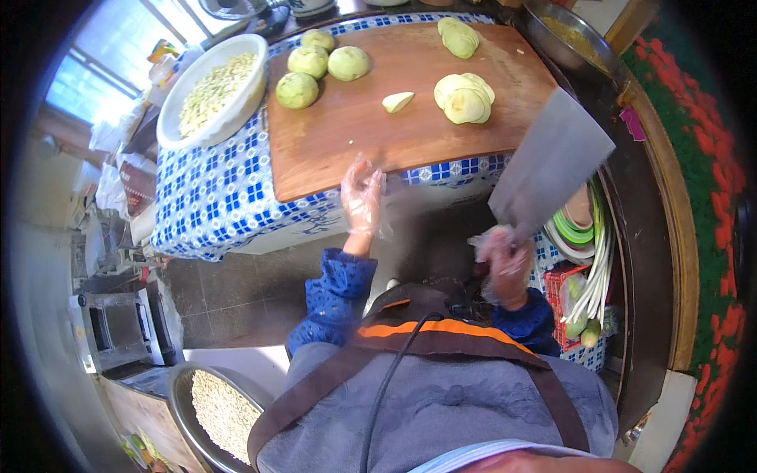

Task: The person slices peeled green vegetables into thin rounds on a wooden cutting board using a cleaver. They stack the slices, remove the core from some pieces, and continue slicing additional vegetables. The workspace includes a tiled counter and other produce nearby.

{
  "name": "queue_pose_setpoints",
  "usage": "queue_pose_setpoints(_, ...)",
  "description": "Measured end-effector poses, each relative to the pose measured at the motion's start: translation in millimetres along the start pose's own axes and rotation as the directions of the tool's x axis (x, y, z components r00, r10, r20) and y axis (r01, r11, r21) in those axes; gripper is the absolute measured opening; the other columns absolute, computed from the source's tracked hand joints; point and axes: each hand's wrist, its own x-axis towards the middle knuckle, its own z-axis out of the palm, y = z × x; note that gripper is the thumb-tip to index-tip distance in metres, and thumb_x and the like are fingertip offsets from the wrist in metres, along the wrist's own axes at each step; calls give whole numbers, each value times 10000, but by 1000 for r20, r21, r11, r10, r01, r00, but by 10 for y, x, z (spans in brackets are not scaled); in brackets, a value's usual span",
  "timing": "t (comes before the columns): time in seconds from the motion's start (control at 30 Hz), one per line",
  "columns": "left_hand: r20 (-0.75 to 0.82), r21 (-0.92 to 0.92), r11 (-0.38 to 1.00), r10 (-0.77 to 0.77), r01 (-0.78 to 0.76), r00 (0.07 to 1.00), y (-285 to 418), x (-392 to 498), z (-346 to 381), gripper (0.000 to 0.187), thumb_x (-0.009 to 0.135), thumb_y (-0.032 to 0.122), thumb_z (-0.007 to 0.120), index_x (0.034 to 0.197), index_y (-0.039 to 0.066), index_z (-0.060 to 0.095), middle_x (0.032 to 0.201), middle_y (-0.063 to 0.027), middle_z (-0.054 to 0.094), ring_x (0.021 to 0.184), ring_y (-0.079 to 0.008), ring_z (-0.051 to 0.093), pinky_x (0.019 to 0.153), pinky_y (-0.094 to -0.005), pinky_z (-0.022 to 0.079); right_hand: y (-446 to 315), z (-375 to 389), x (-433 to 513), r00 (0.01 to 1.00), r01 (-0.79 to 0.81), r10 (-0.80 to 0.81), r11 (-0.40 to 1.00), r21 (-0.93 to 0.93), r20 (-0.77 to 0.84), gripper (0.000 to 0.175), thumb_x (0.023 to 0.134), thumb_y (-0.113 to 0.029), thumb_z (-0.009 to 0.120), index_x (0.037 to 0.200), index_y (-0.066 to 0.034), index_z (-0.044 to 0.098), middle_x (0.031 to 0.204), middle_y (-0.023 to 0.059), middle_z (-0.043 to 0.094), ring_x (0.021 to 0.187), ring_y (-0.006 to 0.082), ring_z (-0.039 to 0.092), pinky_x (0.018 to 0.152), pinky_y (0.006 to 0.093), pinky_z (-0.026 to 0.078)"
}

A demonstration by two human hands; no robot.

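Observation:
My right hand (510,263), in a clear plastic glove, grips the handle of a broad cleaver (550,159), its blade raised at the board's right front corner. My left hand (362,192), gloved too, is at the front edge of a wooden cutting board (355,127), with fingers curled and nothing seen in them. On the board lie several peeled green round vegetables (349,63) at the back left, a cut wedge (398,102) near the middle, a pile of thin round slices (464,97) to the right, and another sliced piece (458,37) behind it.
A white basin of diced pale-green pieces (258,88) stands left of the board on a blue-and-white tablecloth (207,201). A metal bowl (597,65) is at the back right. Spring onions (594,266) and a red crate (556,295) are at the right. Another metal bowl (177,396) holds pale bits, lower left.

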Motion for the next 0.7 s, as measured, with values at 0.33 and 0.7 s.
queue_pose_setpoints(0.33, 207, 692, 669, 174, -269, 963, -528, 1420, 998, 319, 802, 72, 779, 1103, 18, 686, 1046, -116, 649, 867, -193, 617, 788, -330, 531, 953, -485, 2031, 975, -217, 214, 874, -434, -58, 440, 955, -430, 624, 906, 1, 700, 761, 191, 684, 687, 323, 672, 635, 415, 501)
queue_pose_setpoints(0.7, 92, 682, 697, -383, 222, 919, -1023, 1490, 1963, 332, 772, 169, 848, 996, -26, 698, 990, -113, 676, 835, -184, 642, 746, -318, 537, 1198, -319, 3702, 879, -386, 370, 922, -6, 302, 187, 995, -229, 615, 929, -55, 635, 673, -30, 555, 564, 69, 498, 516, 273, 411)
